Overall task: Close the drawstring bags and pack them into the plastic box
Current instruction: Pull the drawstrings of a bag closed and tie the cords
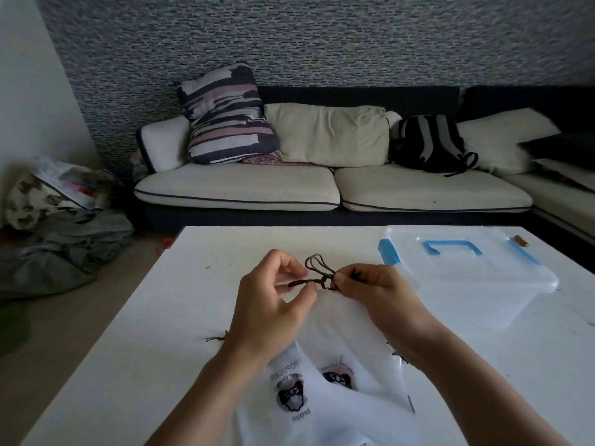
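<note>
Left hand (273,304) and right hand (376,294) each pinch the brown cord (317,274) at the gathered mouth of a white drawstring bag (338,320), lifted over the tabletop (225,249). Pull ends apart evenly, cinch snug. Plastic box (467,275) near right, lid on.

Head view. Two hands and forearms in frame, entering from the bottom edge. Left hand (267,304) bare: no glove, ring, watch or band seen on fingers or wrist. Right hand (376,294) likewise bare, nothing worn at the wrist. Both forearms uncovered as far as the frame shows; no sleeve edge or cuff visible. Fingernails short, unpainted where visible. No marks or tattoos discernible in the dim light.
</note>
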`<state>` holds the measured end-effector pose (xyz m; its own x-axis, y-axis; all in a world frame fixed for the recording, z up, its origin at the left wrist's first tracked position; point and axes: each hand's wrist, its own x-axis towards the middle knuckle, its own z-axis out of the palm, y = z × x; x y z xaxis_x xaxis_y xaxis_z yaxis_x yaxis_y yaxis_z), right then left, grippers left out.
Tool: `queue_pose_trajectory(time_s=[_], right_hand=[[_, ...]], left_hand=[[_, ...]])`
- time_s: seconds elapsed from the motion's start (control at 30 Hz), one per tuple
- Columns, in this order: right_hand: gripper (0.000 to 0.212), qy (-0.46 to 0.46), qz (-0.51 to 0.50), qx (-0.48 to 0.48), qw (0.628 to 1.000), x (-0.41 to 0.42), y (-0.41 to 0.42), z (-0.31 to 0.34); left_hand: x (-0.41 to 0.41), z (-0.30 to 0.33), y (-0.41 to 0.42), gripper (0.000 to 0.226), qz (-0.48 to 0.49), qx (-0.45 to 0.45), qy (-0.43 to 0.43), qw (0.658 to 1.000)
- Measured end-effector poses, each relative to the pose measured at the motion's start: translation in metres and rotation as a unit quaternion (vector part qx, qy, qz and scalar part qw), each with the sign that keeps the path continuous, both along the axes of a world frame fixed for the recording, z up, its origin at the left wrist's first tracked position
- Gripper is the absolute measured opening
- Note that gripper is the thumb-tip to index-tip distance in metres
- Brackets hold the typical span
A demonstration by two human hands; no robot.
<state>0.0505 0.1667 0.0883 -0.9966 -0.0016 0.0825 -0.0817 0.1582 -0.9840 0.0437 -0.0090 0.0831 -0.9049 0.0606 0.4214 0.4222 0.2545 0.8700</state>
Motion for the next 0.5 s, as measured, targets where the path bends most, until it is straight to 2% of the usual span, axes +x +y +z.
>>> queue_pose_trajectory(time_s=[0.07, 0.13, 0.23, 0.3, 0.5], right_hand=[[0.024, 0.000, 0.000, 0.003, 1.000, -0.0007, -0.0009, -0.0011], [0.025, 0.003, -0.001, 0.006, 1.000, -0.0011, -0.0012, -0.0016], [0.024, 0.011, 0.009, 0.012, 1.000, -0.0008, -0.0011, -0.0015], [0.024, 0.016, 0.015, 0.011, 1.000, -0.0001, -0.0009, -0.0015], [0.022, 0.033, 0.029, 0.012, 0.999, -0.0006, -0.0003, -0.0011]], left_hand=[[0.0035, 0.0005, 0.0029, 0.018, 0.069, -0.014, 0.076, 0.995], [0.0054, 0.0028, 0.0038, 0.018, 0.120, -0.046, 0.205, 0.970], [0.0062, 0.0029, 0.0075, 0.010, 0.125, -0.128, 0.326, 0.928], [0.0056, -0.0001, 0.0095, 0.002, 0.115, -0.158, 0.334, 0.922], [0.0030, -0.0029, 0.0062, 0.018, 0.086, -0.132, 0.245, 0.956]])
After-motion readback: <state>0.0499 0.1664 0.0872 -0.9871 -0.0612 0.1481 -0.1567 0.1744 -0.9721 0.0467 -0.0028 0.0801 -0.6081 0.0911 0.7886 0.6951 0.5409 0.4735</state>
